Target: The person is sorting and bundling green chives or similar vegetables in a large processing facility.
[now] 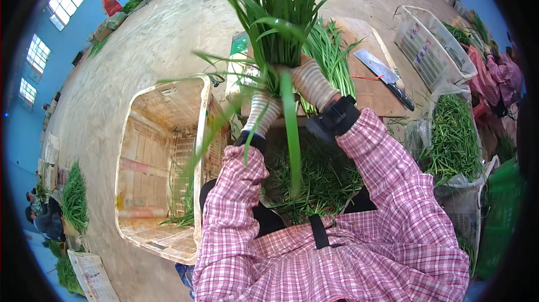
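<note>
A thick bunch of long, flat green leaves, like Chinese chives [280, 28], stands upright in front of me, fanning out at the top. My left hand [263, 110] and my right hand [312, 79], both in striped knit gloves, grip its lower part from either side. The leaves partly hide my left fingers. A few loose leaves hang down past my wrists. Behind the bunch, more cut chives [337, 62] lie on a wooden board [366, 95]. To their right rests a cleaver [377, 66] with a black handle. A red tie [368, 77] crosses the board near its blade.
At left, a dirty white plastic crate [147, 167] lies open towards me, a few leaves inside. Trimmings [316, 175] cover the area between my legs. On the right stand a lined crate of greens [457, 133], a white crate [425, 49] and a green crate [503, 218]. Other people work farther off.
</note>
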The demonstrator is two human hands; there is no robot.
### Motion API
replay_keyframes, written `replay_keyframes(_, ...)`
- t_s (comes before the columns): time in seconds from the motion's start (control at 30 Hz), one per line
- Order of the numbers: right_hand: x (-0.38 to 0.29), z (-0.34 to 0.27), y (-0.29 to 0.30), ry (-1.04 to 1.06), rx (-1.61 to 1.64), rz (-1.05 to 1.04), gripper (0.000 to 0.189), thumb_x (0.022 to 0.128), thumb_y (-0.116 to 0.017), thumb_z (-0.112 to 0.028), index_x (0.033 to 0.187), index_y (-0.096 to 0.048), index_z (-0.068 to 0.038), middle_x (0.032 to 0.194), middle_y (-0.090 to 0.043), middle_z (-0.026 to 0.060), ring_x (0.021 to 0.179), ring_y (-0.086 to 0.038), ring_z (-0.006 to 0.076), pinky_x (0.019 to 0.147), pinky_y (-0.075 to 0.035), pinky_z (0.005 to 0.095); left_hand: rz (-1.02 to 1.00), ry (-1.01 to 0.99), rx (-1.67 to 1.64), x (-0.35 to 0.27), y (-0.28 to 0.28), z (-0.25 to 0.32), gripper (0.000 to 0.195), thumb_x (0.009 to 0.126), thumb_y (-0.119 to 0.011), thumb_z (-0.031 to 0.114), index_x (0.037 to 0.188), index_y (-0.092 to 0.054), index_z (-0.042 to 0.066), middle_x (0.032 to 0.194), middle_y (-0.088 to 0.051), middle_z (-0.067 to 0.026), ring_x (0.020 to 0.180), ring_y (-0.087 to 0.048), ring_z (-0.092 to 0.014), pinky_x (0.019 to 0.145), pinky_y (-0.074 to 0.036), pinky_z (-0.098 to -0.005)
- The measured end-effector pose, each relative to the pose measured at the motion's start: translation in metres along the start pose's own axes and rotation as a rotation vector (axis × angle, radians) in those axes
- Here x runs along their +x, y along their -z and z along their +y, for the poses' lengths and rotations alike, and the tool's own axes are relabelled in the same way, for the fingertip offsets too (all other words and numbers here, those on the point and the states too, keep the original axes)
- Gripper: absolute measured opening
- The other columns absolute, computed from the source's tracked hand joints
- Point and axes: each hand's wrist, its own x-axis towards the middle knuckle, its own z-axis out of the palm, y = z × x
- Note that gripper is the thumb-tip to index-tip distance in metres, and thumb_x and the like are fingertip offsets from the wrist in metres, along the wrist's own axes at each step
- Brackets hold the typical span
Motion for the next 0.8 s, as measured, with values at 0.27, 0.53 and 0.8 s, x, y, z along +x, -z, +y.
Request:
replay_keyframes(0.27, -0.033, -0.058, 0.028, 0.023, -0.627, 0.000, 0.076, 0.092, -0.057, -0.057, 0.135, -0.047, 0.005, 0.129, -0.059, 0.0208, 0.120, -0.056, 0.0272, 0.101, -0.045, 0.0350, 0.103, 0.095, -0.472, -0.083, -0.067, 0.074, 0.029, 0.080, -0.073, 0.005, 0.106, -0.061, 0.002, 0.092, -0.068, -0.0070, 0.080, -0.068, -0.021, 0.072, -0.059, -0.0360)
replay_keyframes(0.53, -0.148, -0.014, 0.039, -0.306, -1.182, -0.357, 0.047, 0.096, -0.049, -0.042, 0.097, -0.067, 0.001, 0.079, -0.067, 0.0244, 0.082, -0.066, 0.0403, 0.078, -0.051, 0.0481, 0.232, 0.130, -0.763, -0.117, -0.042, 0.016, 0.018, 0.085, -0.071, 0.010, 0.100, -0.063, 0.002, 0.093, -0.068, -0.0118, 0.083, -0.067, -0.026, 0.081, -0.057, -0.0409)
replay_keyframes(0.8, -0.153, 0.013, 0.019, -0.261, -0.686, -0.311, 0.063, 0.090, -0.059, -0.054, 0.116, -0.061, 0.004, 0.099, -0.068, 0.0237, 0.092, -0.066, 0.0304, 0.083, -0.051, 0.0382, 0.190, 0.258, -0.518, -0.136, -0.059, 0.000, 0.024, 0.083, -0.074, 0.014, 0.103, -0.066, 0.003, 0.108, -0.067, -0.0128, 0.099, -0.064, -0.024, 0.089, -0.055, -0.0388)
